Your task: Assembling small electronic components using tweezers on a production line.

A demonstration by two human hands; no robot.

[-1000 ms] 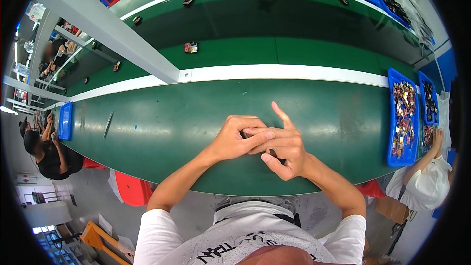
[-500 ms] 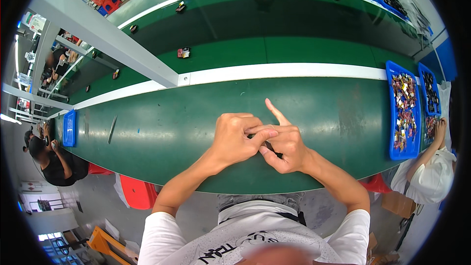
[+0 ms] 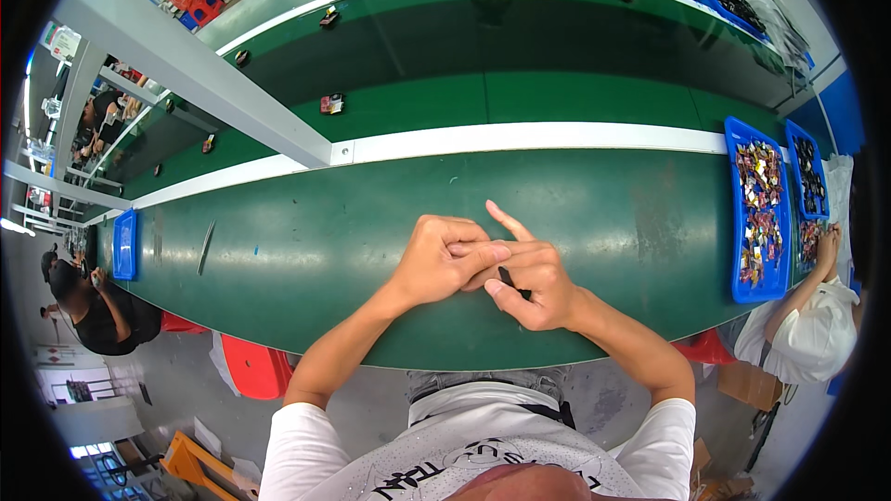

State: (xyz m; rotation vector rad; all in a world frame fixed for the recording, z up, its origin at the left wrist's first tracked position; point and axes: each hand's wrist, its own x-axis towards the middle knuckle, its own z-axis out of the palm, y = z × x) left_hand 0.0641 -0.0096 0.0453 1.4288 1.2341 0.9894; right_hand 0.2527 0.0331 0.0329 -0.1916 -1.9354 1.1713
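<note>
My left hand (image 3: 438, 258) and my right hand (image 3: 531, 276) meet over the near edge of the green worktable (image 3: 316, 241). Together they pinch a small dark part (image 3: 509, 280), mostly hidden between the fingers. The right index finger sticks out straight, pointing away from me. The left fingers curl over the right hand's fingers.
A blue tray (image 3: 759, 213) of several small mixed parts lies on the table at the right, with a second blue tray (image 3: 809, 181) behind it. A person in white (image 3: 812, 325) sits at the right end, another in black (image 3: 93, 301) at the left. A small part (image 3: 331, 104) rides the far belt.
Both hands stay joined on the small part with little shift. The view has tilted slightly, so the hands sit a bit lower in the picture.
</note>
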